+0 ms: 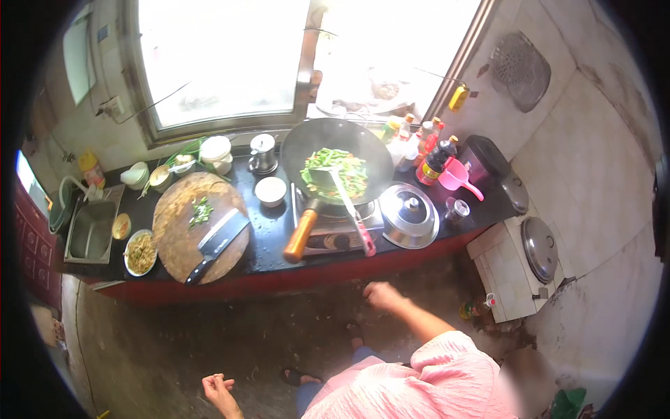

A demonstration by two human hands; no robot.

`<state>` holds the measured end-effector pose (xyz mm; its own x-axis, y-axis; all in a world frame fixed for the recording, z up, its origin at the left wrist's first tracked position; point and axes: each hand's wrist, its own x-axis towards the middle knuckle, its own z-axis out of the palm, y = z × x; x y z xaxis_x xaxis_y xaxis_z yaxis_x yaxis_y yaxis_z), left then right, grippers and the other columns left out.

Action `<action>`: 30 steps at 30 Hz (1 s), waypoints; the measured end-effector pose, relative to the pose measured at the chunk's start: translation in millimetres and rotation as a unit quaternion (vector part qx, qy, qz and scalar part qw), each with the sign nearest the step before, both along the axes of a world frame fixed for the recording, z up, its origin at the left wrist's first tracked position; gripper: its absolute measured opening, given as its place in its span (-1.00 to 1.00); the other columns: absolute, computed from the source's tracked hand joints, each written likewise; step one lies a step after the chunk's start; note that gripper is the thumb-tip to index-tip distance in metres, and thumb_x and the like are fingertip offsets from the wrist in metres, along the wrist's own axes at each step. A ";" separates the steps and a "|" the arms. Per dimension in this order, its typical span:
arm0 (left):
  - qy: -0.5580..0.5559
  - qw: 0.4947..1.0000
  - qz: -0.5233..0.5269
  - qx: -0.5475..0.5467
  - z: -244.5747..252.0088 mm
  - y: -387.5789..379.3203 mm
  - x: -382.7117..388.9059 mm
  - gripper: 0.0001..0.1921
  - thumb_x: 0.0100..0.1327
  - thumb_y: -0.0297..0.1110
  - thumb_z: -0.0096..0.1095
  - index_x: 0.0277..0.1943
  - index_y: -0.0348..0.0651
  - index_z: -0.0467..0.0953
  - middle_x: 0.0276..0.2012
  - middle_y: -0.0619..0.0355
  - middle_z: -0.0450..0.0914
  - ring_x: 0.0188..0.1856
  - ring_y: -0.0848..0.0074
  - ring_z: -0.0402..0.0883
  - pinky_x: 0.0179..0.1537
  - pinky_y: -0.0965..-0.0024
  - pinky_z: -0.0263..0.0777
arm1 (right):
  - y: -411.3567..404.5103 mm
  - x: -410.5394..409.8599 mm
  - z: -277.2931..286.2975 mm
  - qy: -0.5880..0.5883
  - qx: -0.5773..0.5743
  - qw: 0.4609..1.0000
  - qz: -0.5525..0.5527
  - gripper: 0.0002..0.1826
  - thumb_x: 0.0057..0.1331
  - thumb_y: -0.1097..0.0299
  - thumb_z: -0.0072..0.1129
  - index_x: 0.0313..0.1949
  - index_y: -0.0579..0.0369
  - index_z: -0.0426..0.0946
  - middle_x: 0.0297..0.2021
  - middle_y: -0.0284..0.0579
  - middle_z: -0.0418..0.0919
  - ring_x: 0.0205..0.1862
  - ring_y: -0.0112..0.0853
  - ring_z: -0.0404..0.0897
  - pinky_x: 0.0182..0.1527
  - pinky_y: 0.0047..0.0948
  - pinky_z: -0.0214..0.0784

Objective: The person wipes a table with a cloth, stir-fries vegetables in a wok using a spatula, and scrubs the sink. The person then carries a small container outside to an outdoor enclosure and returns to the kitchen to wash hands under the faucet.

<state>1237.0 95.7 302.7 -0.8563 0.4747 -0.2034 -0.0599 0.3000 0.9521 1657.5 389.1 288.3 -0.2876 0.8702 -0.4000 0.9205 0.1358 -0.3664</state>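
My right hand [384,296] is loosely curled in front of the counter edge, with nothing seen in it. Lower left, above the floor, my left hand [218,390] has its fingers bent in and shows no object. Nearest the right hand is the red-tipped handle of a metal wok spatula [346,201], which rests in a wok [369,141]. Chopped green vegetables [332,160] with reddish bits lie in the wok, over a gas stove [335,242]. The wok's wooden handle [301,233] points towards me. A cleaver [222,238] and chopped greens [201,211] lie on a round chopping board [172,209].
Right of the stove sit a metal lid [411,214], a pink ladle [454,175] and several sauce bottles [437,157]. A white bowl [270,191] stands left of it. Further left are a food dish [140,253] and a sink [91,230]. An oil bottle [475,308] stands on the floor.
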 end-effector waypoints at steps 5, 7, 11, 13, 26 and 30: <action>-0.051 0.992 -0.089 -0.068 -19.4 32.9 85.1 -0.95 0.28 -0.45 0.08 -0.26 -0.21 0.40 -0.43 0.20 0.50 -0.55 0.58 0.56 -0.54 0.60 0.39 | 149.6 131.6 -4.4 0.059 0.255 0.945 -0.196 -0.71 0.21 0.33 0.08 -0.09 0.13 0.50 -0.23 0.15 0.59 -0.12 0.01 0.58 -0.04 -0.13 0.43; -0.104 0.984 -0.132 -0.060 5.3 70.1 130.8 -0.90 0.30 -0.45 0.12 -0.19 -0.28 0.43 -0.39 0.16 0.53 -0.52 0.54 0.58 -0.48 0.55 0.47 | 199.0 154.7 0.9 0.022 0.272 0.936 -0.222 -0.53 0.21 0.28 0.13 0.10 0.07 0.33 -0.12 0.19 0.51 -0.08 0.09 0.54 -0.02 -0.07 0.40; -0.211 0.939 -0.269 0.035 105.9 186.2 205.2 -0.73 0.28 -0.37 0.20 -0.03 -0.31 0.43 -0.28 0.05 0.56 -0.29 0.41 0.66 -0.27 0.42 0.56 | 250.9 151.7 19.3 -0.031 0.143 0.968 -0.202 -0.32 0.22 0.24 0.18 0.29 -0.13 0.11 0.09 0.23 0.30 0.10 0.09 0.42 0.10 -0.04 0.33; -0.208 0.930 -0.287 0.094 128.3 244.6 232.3 -0.62 0.28 -0.36 0.23 0.07 -0.32 0.34 -0.18 0.01 0.53 -0.23 0.38 0.65 -0.21 0.38 0.57 | 262.1 154.8 12.3 -0.029 0.166 0.968 -0.187 -0.45 0.20 0.26 0.20 0.18 -0.18 0.26 0.03 0.24 0.32 0.03 0.11 0.47 0.09 -0.03 0.36; 0.386 0.871 -0.294 -0.082 186.1 339.5 233.0 -0.77 0.14 -0.39 0.13 -0.15 -0.16 0.33 -0.33 -0.12 0.56 -0.21 -0.05 0.57 -0.22 -0.02 0.40 | 246.0 224.5 78.0 0.206 0.272 0.919 -0.195 -0.64 0.03 0.18 0.29 -0.20 0.08 0.59 -0.43 0.06 0.64 -0.32 -0.15 0.65 -0.20 -0.24 0.46; 0.512 0.770 -0.356 -0.135 268.3 312.4 206.8 -0.84 0.16 -0.36 0.07 -0.23 -0.21 0.42 -0.37 -0.12 0.59 -0.28 -0.02 0.60 -0.22 0.02 0.46 | 223.6 248.1 130.9 0.369 0.208 0.874 -0.239 -0.78 0.14 0.37 0.25 -0.24 0.17 0.54 -0.55 -0.25 0.61 -0.54 -0.61 0.54 -0.55 -0.59 0.33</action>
